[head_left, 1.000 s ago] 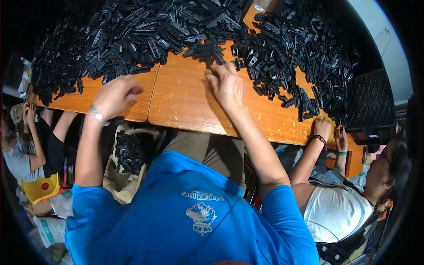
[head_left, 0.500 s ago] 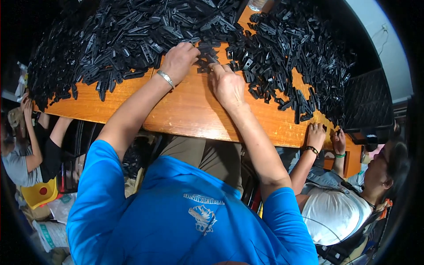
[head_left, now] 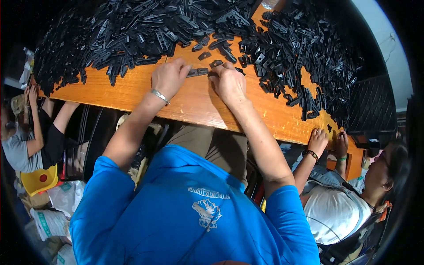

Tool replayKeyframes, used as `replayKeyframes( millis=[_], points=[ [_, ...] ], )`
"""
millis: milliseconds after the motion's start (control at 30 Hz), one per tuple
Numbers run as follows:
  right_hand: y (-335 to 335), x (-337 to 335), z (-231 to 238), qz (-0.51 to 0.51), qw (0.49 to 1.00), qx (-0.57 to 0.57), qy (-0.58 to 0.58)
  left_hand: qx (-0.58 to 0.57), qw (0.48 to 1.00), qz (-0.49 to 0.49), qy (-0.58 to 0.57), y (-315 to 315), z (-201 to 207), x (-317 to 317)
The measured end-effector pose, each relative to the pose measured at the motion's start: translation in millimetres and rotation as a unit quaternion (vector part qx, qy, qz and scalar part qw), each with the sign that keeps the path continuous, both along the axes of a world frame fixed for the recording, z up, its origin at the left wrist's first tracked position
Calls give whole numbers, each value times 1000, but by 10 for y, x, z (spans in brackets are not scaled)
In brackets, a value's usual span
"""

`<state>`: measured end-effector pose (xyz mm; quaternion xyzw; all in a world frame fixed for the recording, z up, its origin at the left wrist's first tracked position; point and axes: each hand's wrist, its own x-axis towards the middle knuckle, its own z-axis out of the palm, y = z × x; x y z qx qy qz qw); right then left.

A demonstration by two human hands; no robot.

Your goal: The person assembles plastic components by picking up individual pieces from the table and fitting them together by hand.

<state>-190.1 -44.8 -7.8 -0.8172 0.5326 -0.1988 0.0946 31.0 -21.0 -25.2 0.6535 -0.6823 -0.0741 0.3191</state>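
Tons of black parts (head_left: pixel 145 35), only a strip of bare table (head_left: pixel 190 104)

From where I'm standing, the left hand (head_left: pixel 169 79) has thumb and forefinger pinched together on the left end of a long black piece (head_left: pixel 198 72), which sits over the bare wood between the two hands. The right hand (head_left: pixel 229 84) is half curled near the piece's other end — its knuckles hide most of the fingertips, so I can't tell if it's gripping anything. A dark bit (head_left: pixel 239 70) pokes out past those knuckles, mostly covered.

The smaller bits (head_left: pixel 57 62) far left sink into shadow, good luck making out single ones. A clear cup (head_left: pixel 269 4) at the back is cut off up top. The right-hand heap (head_left: pixel 287 53) runs up to a black crate (head_left: pixel 373 104) that blocks the corner. The co-worker (head_left: pixel 338 216) in white has both hands at the table edge — no idea what's in them, too small. A yellow tub (head_left: pixel 39 182) sits low on the left.
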Motion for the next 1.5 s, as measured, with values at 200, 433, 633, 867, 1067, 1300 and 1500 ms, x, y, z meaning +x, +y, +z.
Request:
replayKeyframes(
  millis=[200, 433, 633, 867, 1067, 1300, 1500],
  points=[
    [-21, -137, 28, -34, 999, -18, 36, -65, 995, -37, 61, 184, 86, 6],
    [17, -23, -4, 58, 989, -26, -137, -47, 994, -97, 26, 199, 39, -2],
    [-63, -72, -96, 81, 985, -19, -153, -40, 992, -113, 40, 181, 24, 32],
    [-225, 171, -32, 195, 973, -34, -115, -60, 990, -116, 52, 102, -5, 45],
    [91, 548, -43, 326, 934, 89, -118, 158, 967, -201, -22, 455, 427, 1013],
    [-447, 334, 101, 97, 978, -187, 14, 74, 987, -105, 94, 181, 643, 607],
    [-751, 362, -77, 149, 968, -176, 103, -89, 991, -89, -54, -751, 38, -174]
  ],
)
